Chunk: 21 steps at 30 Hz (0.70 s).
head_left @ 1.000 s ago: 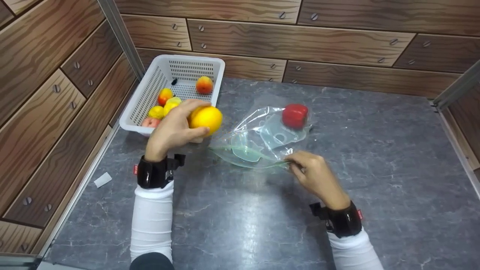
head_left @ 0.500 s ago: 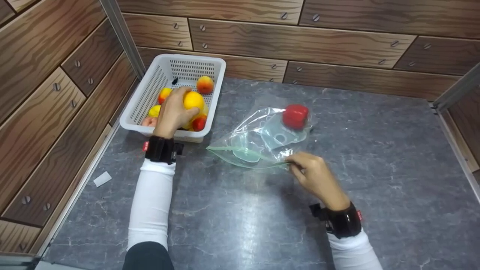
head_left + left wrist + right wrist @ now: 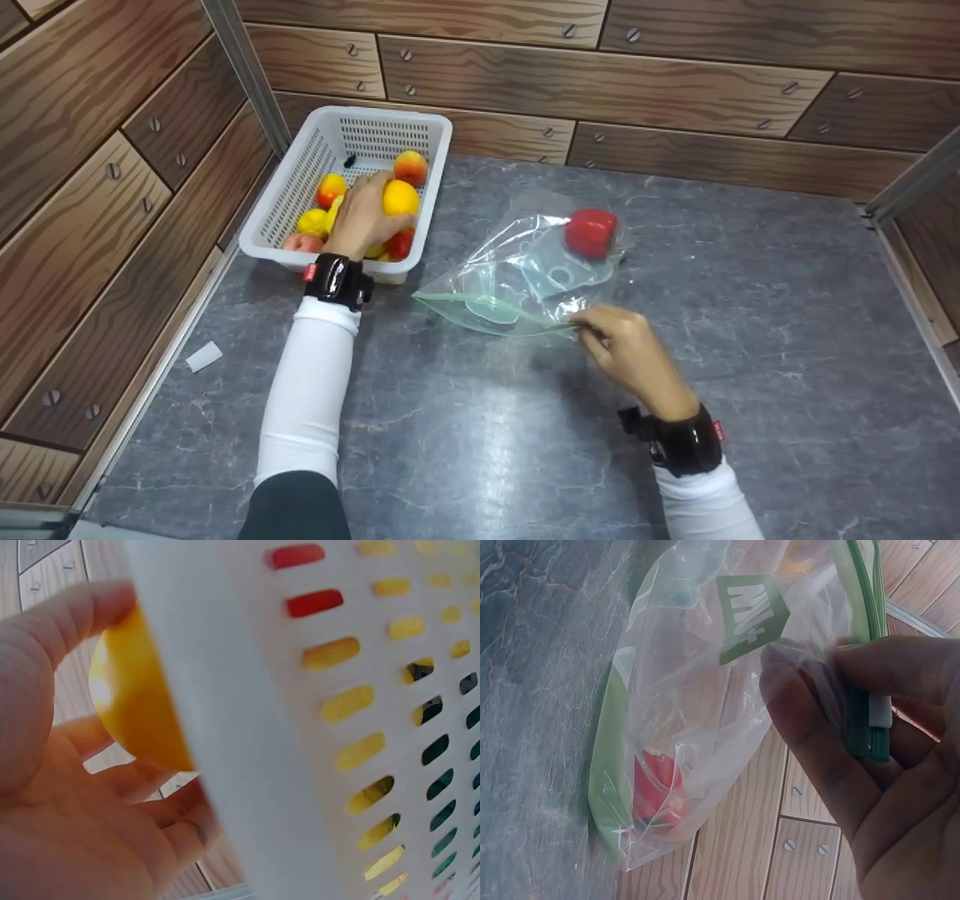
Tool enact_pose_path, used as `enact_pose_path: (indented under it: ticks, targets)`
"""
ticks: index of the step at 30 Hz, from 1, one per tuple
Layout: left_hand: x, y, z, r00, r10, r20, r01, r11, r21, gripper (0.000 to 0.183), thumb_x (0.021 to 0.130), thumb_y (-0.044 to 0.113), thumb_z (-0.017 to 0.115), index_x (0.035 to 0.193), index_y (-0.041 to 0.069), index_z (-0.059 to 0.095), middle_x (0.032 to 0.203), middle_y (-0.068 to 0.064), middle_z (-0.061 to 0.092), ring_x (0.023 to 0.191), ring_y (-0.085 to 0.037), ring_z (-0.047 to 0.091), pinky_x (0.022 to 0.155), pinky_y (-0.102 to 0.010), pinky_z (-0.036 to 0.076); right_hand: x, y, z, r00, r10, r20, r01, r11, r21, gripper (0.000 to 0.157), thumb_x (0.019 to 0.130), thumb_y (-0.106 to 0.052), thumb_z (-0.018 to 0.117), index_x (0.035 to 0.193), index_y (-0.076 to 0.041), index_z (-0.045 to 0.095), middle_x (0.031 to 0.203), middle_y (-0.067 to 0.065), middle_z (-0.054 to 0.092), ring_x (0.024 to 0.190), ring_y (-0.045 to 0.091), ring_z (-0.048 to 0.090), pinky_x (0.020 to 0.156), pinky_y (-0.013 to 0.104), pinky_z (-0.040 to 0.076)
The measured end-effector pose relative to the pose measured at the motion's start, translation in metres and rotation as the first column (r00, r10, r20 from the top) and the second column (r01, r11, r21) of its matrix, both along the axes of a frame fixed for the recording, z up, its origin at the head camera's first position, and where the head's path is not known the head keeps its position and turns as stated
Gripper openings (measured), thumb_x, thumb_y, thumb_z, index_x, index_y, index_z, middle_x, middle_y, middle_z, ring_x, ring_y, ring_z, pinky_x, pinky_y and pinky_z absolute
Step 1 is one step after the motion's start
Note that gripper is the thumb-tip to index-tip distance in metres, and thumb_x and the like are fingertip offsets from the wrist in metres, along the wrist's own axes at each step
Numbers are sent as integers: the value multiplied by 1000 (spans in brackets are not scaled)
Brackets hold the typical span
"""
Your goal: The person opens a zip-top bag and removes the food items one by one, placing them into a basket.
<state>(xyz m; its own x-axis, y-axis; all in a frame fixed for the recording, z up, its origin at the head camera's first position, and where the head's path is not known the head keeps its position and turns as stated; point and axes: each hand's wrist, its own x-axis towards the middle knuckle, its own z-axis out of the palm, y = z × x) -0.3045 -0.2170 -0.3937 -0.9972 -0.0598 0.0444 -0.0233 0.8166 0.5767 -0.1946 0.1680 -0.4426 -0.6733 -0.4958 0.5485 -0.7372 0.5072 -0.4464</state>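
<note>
My left hand (image 3: 365, 214) is over the near part of the white basket (image 3: 444, 142) and holds an orange (image 3: 400, 198) between thumb and fingers. In the left wrist view, the basket's wall hides part of that orange (image 3: 135, 690). My right hand (image 3: 626, 352) pinches the right end of the green-edged mouth of a clear zip bag (image 3: 499, 262), which lies on the table. A red bell pepper (image 3: 591, 233) is inside at the bag's far end. The right wrist view shows thumb and fingers on the bag's film beside its green zip (image 3: 866, 607).
Within the basket lie a red-yellow peach (image 3: 410, 168), another red-yellow fruit (image 3: 331, 190), a lemon (image 3: 312, 222) and a pink fruit (image 3: 303, 242), among several others. A white paper scrap (image 3: 204, 357) is at the left of the grey table (image 3: 750, 315). Wood-patterned walls enclose it.
My left hand has carried the orange from beyond the basket's front right corner back over the basket, then slightly right. The right hand and the bag have stayed in place.
</note>
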Motion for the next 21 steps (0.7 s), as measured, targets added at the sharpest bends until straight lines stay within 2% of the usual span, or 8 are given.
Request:
enact_pose_path:
  ticks: [4,10,16,21]
  targets:
    - [2,1,0,999,-2,34,2,1000,2,83,89,32,77,159,10,37,150,-21,46,130,-37,47,113,-51,39,1,0,0,1000,-5,3,5,1000,8,27,77,18,76,98,1,75,87,12,74,73,22,71,66,32,63]
    - [7,3,3,999,21,32,-21,1000,12,87,88,31,78,160,11,34,148,-21,45,126,-36,48,112,-51,40,2,0,1,1000,-14,9,14,1000,15,26,78,17,75,98,1,75,87,12,74,74,22,72,67,32,63]
    - [8,4,5,998,35,-46,-35,999,8,89,80,14,83,158,9,40,144,-22,46,125,-37,48,113,-50,40,1,0,1,1000,-6,8,6,1000,-7,25,78,18,74,97,1,75,85,11,74,72,22,71,65,32,62]
    - [3,8,2,989,96,-113,-99,995,-18,87,75,15,88,152,7,47,140,-23,47,124,-40,49,107,-53,45,0,0,0,1000,8,-3,-8,1000,-25,24,78,18,75,96,2,75,84,11,73,71,21,71,64,30,62]
